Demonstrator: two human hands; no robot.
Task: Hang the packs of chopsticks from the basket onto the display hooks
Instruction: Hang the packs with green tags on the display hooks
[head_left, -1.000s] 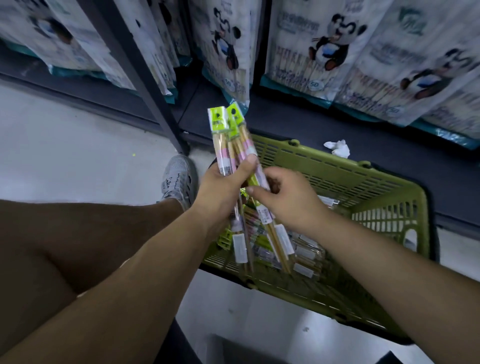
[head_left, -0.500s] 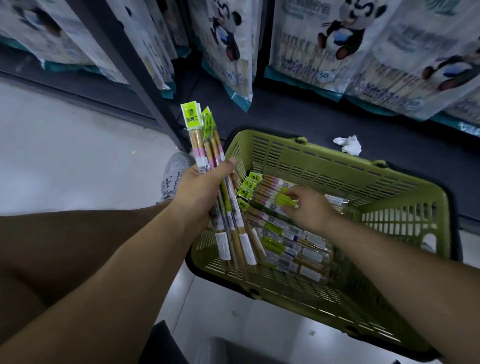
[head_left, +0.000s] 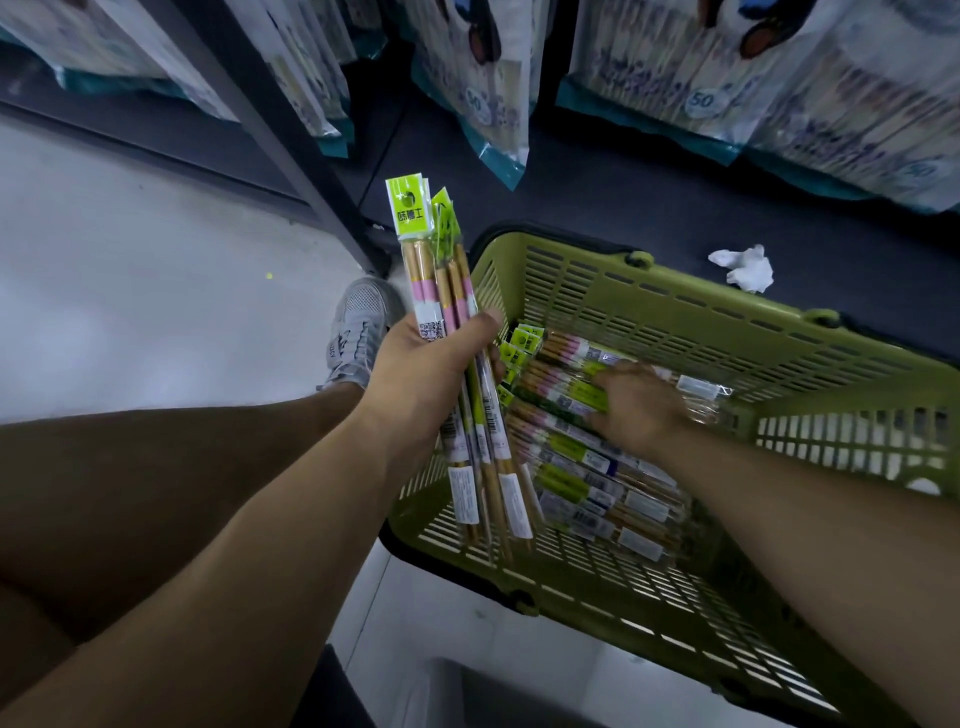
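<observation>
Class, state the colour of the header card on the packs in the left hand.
Header card on the chopstick packs: lime green; head view.

Right hand (head_left: 644, 410) now down on basket packs (head_left: 582, 483)

Single head-worn view, forward and steeply down, close over the basket (head_left: 675, 312)

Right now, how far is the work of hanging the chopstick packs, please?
Done: nothing visible; no green-topped pack hangs on a hook in this view. In hand: the left hand grips a bundle of packs upright, and the right hand, blurred, reaches onto the loose packs in the green basket. Left: those many packs, plus the bundle, all need hanging.
</observation>
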